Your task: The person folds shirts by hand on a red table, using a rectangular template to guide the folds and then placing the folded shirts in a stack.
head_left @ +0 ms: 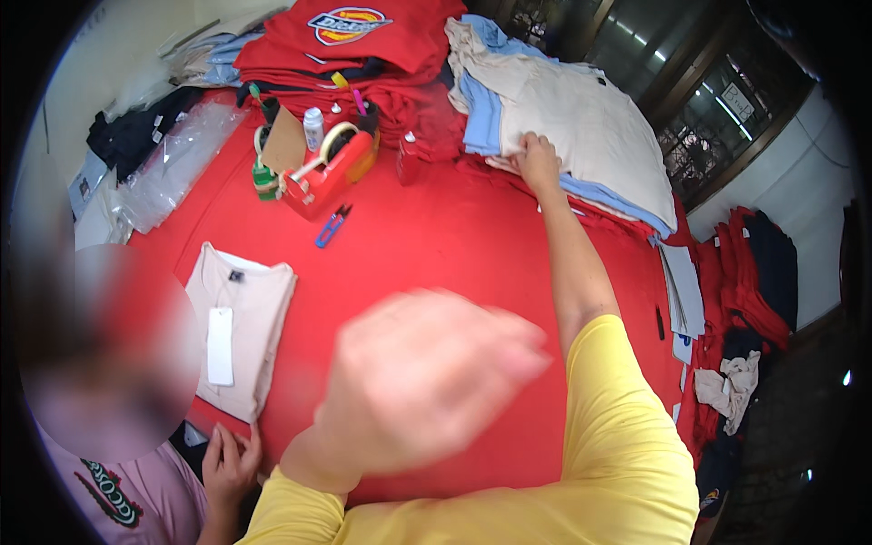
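Red-topped table (436,245); pale wall (822,150); dark-framed glass panes (627,59) reflecting lights.

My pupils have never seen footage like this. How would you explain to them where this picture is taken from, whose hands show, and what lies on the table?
No machine here: a fisheye camera on a person's head looks down, so straight edges bend. The yellow sleeves are the wearer's. Their right hand touches the near edge of a pile of cream and light-blue garments. Their left hand, close to the lens, is too blurred to show any grip. On the red tabletop lie a folded pale-pink top with a white tag, blue thread snips and a red tape dispenser. The hand at lower left is a co-worker's.
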The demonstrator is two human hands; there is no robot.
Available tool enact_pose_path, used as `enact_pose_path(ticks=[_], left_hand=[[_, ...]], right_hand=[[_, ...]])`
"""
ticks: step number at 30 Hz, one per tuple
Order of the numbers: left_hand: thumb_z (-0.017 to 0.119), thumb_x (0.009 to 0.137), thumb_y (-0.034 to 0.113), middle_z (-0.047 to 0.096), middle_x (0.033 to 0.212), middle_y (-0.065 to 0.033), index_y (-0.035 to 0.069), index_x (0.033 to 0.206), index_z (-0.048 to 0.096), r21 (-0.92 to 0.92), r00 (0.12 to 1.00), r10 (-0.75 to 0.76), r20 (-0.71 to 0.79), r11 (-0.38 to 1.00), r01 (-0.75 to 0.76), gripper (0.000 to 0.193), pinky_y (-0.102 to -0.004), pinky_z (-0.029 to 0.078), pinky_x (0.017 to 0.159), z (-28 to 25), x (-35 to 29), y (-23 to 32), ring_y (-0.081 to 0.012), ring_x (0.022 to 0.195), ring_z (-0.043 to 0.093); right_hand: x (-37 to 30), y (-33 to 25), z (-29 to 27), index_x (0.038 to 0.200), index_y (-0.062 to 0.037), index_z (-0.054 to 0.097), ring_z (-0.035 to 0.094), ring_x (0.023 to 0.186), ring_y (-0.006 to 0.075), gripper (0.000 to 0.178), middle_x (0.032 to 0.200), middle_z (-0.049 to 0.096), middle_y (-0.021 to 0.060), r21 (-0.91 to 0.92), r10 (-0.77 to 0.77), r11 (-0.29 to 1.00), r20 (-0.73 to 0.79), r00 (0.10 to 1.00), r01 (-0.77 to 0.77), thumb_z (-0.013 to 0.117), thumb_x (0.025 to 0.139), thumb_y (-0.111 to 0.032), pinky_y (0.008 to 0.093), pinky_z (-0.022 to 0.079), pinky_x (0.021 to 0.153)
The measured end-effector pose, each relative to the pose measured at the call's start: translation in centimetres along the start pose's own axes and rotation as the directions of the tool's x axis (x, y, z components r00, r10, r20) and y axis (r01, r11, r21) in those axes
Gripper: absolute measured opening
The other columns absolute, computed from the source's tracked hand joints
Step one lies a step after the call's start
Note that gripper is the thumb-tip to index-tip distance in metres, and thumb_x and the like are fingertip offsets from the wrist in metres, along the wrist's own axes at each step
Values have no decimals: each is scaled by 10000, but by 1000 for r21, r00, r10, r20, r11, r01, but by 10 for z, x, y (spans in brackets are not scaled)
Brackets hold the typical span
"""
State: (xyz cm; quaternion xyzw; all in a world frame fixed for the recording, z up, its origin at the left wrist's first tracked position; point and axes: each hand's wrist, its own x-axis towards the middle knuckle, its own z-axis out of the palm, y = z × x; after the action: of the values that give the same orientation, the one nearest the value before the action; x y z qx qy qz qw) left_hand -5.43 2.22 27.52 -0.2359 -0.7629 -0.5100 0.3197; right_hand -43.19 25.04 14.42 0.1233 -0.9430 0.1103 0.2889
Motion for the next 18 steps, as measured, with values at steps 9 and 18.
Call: enact_pose_path(ticks=[9,18], left_hand=[[651,548,178,573,604,-8,106,748,717,-341,933,350,82,890,-303,223,-249,368,434,56,-16,132,-134,472,504],[565,392,269,456,501,29,137,629,712,-351,942,333,-39,878,-325,309,-225,257,341,143,-65,233,-93,372,381]], right_hand=[[-26,25,-85,853,-42,614,623,801,414,201,811,644,223,180,-232,957,7,973,227,621,858,-243,479,484,709],[-253,10,-238,911,-14,619,644,846,406,144,862,663,228,189,-191,974,394,899,124,524,830,-86,504,501,759]])
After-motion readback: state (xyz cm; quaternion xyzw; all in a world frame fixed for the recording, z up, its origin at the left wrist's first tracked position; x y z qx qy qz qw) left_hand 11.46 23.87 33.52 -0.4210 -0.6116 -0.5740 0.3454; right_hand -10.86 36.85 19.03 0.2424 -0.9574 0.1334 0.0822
